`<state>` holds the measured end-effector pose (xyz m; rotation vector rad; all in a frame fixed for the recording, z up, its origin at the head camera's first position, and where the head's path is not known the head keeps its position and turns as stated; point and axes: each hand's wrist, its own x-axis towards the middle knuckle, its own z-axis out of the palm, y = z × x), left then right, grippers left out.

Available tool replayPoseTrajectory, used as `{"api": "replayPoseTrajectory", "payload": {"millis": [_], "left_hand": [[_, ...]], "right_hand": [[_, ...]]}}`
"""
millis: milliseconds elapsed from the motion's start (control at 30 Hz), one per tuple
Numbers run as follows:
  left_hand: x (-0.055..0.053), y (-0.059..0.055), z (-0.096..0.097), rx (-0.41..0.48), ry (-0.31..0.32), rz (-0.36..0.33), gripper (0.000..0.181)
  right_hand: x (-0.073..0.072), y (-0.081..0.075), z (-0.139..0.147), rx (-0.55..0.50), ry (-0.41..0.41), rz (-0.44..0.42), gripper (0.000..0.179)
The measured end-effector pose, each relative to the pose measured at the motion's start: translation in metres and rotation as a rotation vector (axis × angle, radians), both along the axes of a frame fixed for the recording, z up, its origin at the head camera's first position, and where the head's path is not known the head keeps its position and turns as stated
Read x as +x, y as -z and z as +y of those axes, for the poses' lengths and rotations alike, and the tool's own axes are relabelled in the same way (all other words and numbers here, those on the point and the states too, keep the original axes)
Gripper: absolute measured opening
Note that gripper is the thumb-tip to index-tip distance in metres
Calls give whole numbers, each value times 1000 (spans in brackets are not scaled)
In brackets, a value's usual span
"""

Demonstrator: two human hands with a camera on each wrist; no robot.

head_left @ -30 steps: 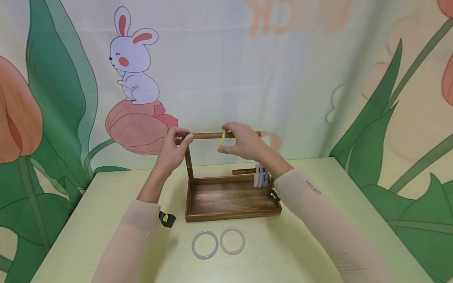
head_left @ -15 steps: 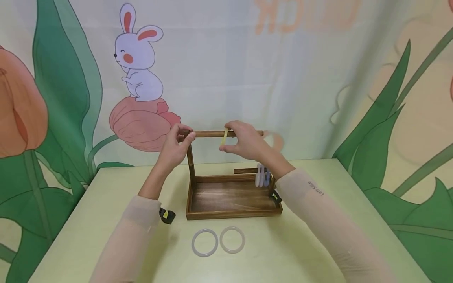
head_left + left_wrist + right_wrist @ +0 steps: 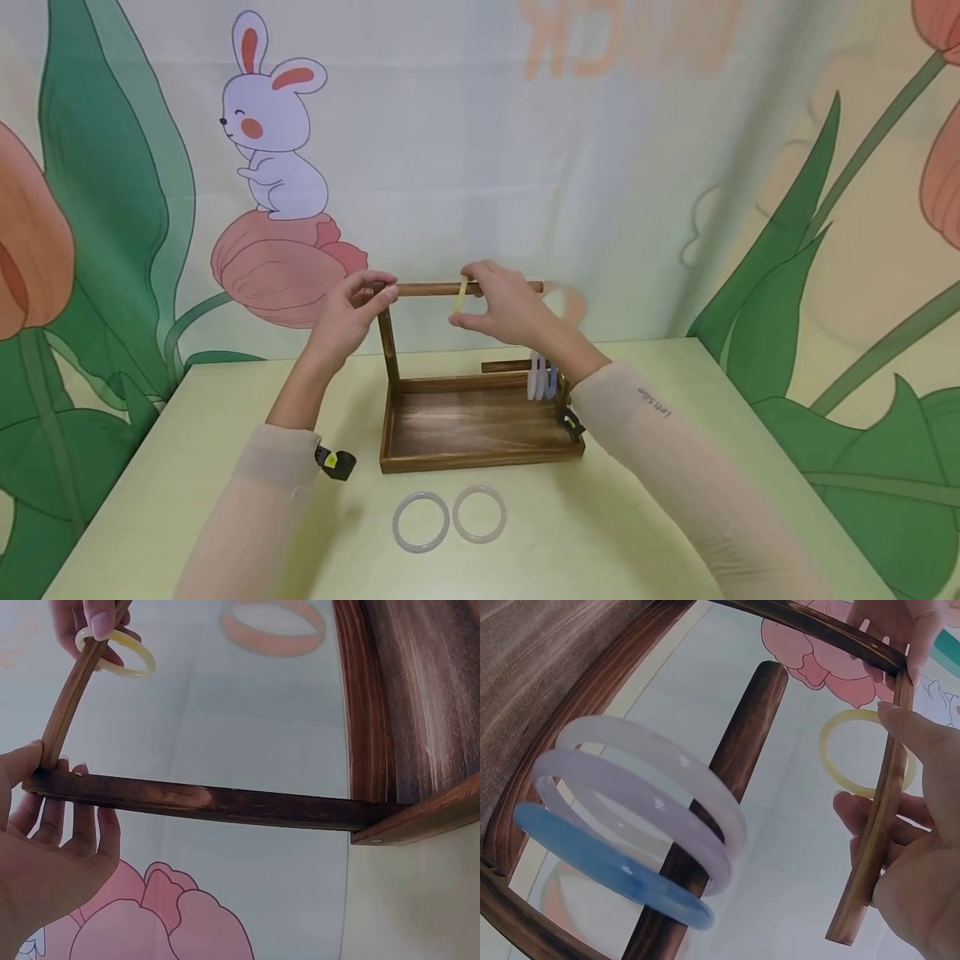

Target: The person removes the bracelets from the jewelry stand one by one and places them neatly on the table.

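From the head view, our left hand (image 3: 351, 312) grips the left end of the rod (image 3: 427, 289), which runs left-right; at the left wrist and right wrist, our right hand (image 3: 919, 877) pinches the yellow ring (image 3: 855, 752) threaded on it.

The right hand (image 3: 504, 308) hides part of the upper rod (image 3: 427, 289).

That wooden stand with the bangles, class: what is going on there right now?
A person's right hand pinches a yellow bangle that is threaded on the top bar of the wooden stand. The left hand grips the bar's end at the upright post. Three bangles, two pale and one blue, hang on the lower bar. Two more pale bangles lie on the table in front.
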<state>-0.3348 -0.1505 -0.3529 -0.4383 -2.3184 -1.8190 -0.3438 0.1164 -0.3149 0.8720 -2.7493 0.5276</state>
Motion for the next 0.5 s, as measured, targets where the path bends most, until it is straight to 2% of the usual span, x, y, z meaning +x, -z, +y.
{"api": "replayPoseTrajectory", "payload": {"millis": [233,333,500], "left_hand": [[0,-3,3,78,-3,-18,35],[-1,0,4,109,2,-24,33],[-2,5,6,108,8,-14,37]], "right_hand": [[0,-3,-3,13,-1,33,69],[0,-5,-4,25,4,31,68],[0,-7,-3,24,4,4,67]]}}
